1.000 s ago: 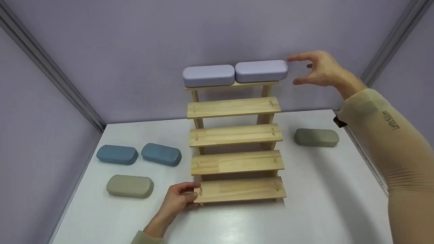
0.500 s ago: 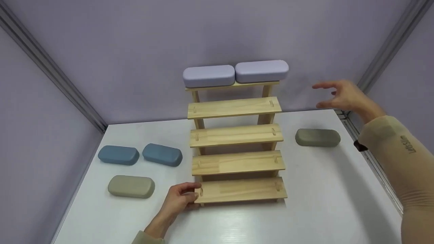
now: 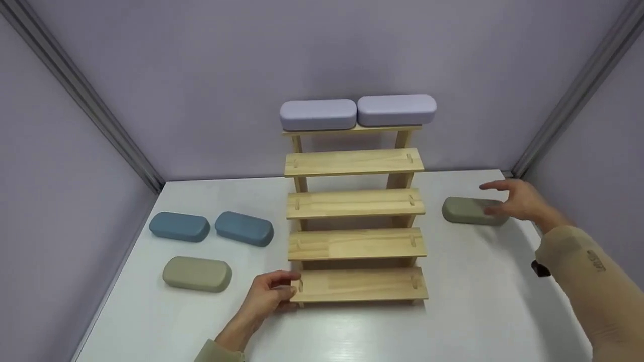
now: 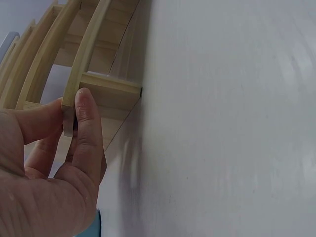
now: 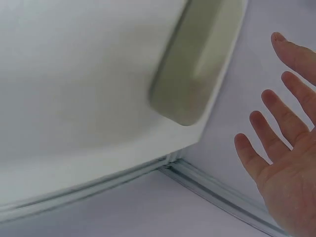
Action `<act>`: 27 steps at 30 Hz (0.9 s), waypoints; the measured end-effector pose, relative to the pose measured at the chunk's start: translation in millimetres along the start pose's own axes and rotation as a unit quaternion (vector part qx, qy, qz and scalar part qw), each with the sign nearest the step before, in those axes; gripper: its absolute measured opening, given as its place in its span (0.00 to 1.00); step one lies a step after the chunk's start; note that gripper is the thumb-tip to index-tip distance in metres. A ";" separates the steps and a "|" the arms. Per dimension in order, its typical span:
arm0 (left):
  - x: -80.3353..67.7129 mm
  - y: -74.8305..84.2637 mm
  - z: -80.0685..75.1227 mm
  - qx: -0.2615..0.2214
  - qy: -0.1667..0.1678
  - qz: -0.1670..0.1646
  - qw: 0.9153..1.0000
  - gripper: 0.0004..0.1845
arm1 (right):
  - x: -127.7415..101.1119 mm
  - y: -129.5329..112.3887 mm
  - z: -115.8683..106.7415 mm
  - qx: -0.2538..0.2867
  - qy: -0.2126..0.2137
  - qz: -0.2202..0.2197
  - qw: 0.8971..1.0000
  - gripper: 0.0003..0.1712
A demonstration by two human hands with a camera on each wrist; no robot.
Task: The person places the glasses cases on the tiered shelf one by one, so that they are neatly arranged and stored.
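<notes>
A wooden stepped rack (image 3: 354, 203) stands mid-table with two lilac cases (image 3: 318, 114) (image 3: 396, 110) side by side on its top step. My left hand (image 3: 286, 290) grips the left end of the bottom step; in the left wrist view the thumb (image 4: 86, 116) presses on the board's end (image 4: 106, 91). My right hand (image 3: 495, 199) hovers with straight, spread fingers over the right end of a grey-green case (image 3: 465, 210) lying right of the rack. In the right wrist view the case (image 5: 197, 64) lies apart from the open hand (image 5: 281, 158).
Two blue cases (image 3: 179, 227) (image 3: 244, 228) and an olive case (image 3: 196, 274) lie on the white table (image 3: 478, 301) left of the rack. Lilac walls with metal corner rails (image 3: 568, 100) close in the back and sides. The lower rack steps are bare.
My right hand dropped from beside the right lilac case on the top step down to the grey-green case on the table. The left hand kept its grip on the bottom step.
</notes>
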State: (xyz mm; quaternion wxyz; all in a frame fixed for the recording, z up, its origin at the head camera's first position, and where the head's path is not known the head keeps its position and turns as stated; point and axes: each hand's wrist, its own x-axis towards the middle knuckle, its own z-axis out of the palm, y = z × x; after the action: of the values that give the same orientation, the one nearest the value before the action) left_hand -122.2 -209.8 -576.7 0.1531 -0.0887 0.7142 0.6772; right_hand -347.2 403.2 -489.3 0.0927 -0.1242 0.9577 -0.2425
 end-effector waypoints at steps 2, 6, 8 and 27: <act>-0.3 0.3 -0.5 0.002 0.001 0.002 1.000 0.23 | 0.0 5.6 8.7 0.012 -0.005 0.008 1.000 0.41; -0.7 0.8 -0.5 0.007 0.002 0.001 1.000 0.23 | 0.2 13.5 22.3 0.030 -0.013 0.017 0.999 0.41; -0.6 0.7 -0.3 0.008 0.000 0.000 1.000 0.23 | -0.1 17.6 28.1 0.028 -0.015 0.022 0.999 0.41; -1.6 0.8 -0.1 -0.005 -0.007 0.007 1.000 0.23 | -9.2 29.2 50.6 0.070 0.012 0.077 0.995 0.41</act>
State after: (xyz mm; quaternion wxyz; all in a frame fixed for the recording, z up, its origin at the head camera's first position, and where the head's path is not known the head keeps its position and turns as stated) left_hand -120.9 -210.0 -575.4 0.1528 -0.0797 0.7100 0.6828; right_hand -332.1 408.3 -546.2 0.1075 -0.0403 0.9463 -0.3022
